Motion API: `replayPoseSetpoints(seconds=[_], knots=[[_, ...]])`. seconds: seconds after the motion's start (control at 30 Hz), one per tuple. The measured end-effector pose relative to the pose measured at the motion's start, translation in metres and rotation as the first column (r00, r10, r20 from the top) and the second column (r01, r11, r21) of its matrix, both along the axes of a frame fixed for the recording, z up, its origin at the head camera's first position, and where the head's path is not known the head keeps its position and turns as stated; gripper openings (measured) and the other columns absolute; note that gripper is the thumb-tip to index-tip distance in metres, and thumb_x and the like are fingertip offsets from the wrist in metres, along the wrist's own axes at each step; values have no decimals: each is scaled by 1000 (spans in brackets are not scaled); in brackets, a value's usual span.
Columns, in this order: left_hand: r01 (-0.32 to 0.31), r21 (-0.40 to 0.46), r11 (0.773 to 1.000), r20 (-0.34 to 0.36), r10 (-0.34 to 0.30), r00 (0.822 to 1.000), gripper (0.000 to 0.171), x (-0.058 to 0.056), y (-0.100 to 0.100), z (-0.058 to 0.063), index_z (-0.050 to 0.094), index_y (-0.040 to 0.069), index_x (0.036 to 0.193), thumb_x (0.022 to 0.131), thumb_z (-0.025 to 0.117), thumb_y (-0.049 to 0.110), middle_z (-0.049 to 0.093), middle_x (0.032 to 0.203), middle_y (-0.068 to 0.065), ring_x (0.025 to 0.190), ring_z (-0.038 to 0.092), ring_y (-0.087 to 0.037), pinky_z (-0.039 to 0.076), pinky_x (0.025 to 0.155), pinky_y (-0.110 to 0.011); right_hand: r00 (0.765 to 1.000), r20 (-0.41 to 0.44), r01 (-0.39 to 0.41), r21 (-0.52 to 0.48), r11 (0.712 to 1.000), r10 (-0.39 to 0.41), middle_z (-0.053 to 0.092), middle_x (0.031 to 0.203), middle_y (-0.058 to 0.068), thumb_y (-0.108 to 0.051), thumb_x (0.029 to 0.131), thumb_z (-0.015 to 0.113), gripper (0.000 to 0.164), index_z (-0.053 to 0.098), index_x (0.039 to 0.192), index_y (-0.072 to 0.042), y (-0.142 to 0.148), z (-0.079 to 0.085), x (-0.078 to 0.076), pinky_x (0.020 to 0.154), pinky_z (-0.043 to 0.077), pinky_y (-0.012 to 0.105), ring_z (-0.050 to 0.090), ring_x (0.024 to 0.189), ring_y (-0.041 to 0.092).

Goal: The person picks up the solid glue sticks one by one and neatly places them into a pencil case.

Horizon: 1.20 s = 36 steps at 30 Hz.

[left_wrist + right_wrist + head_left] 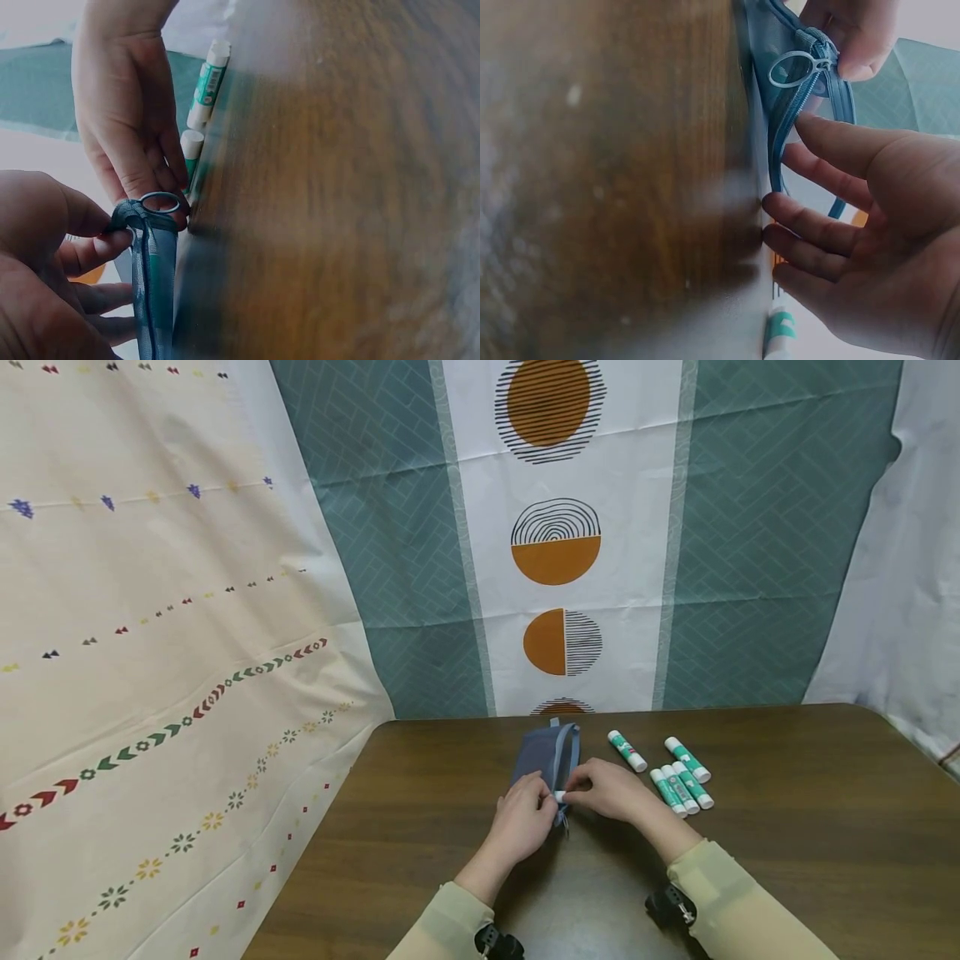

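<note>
A blue zippered pouch [536, 752] lies on the table with its zipper side gaping. My left hand [522, 818] pinches the pouch's near end, close by the ring-shaped zipper pull [791, 69]. At the opening, the thumb and fingertips of my right hand [611, 789] pinch a glue stick [559, 796], of which only a white end shows between the hands. A green patch [155, 266] shows through the pouch's sheer side in the left wrist view. Right of the pouch lie several green-and-white glue sticks [627, 751], just beyond my right hand.
Three glue sticks [681, 788] lie side by side to the right, with another glue stick [687, 759] behind them. The brown wooden table [810, 827] ends at a patterned cloth [573, 689] at the back. A light patterned cloth [187, 693] hangs along the left side.
</note>
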<state>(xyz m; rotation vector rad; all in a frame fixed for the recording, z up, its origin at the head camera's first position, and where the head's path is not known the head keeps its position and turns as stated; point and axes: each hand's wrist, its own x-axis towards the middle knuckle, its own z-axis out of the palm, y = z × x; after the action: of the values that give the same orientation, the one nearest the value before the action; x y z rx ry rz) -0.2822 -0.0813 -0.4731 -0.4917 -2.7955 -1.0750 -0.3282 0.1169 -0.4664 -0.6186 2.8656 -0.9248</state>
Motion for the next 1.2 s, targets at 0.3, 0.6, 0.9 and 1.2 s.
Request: replayPoseSetpoints(seconds=[0.3, 0.6, 0.9, 1.2], knots=[[-2, -8, 1000, -1, 2, 1000, 22, -1, 1, 0, 60, 16, 83, 105, 60, 12, 62, 154, -18, 148, 54, -40, 29, 110, -90, 1000, 16, 24, 0, 1000, -24, 69, 90, -6, -28, 98, 84, 9, 81, 95, -20, -1, 0, 0, 74, 50, 39, 57, 81, 16], [-2, -3, 1000, 6, 2, 1000, 22, 0, 0, 0, 60, 16, 84, 106, 59, 12, 62, 155, -18, 148, 53, -40, 29, 109, -90, 1000, -24, 6, -2, 1000, -6, 71, 101, -2, -26, 99, 84, 5, 85, 99, -20, -3, 3, 7, 83, 53, 43, 61, 94, 18], [4, -2, 1000, 2, -4, 1000, 22, 0, 0, 0, 60, 15, 85, 106, 59, 12, 61, 155, -19, 149, 53, -41, 29, 109, -90, 999, -49, -9, 3, 1000, 9, 72, 104, -3, -26, 99, 83, 7, 87, 102, -21, -2, 4, 9, 85, 54, 44, 63, 99, 18], [2, -8, 1000, 0, -2, 1000, 21, -1, 0, -1, 62, 16, 86, 107, 60, 13, 61, 155, -18, 149, 53, -40, 29, 109, -90, 998, -43, -42, -15, 999, 41, 73, 105, -2, -22, 101, 81, 9, 87, 106, -18, 5, 1, 6, 87, 54, 44, 63, 100, 17]])
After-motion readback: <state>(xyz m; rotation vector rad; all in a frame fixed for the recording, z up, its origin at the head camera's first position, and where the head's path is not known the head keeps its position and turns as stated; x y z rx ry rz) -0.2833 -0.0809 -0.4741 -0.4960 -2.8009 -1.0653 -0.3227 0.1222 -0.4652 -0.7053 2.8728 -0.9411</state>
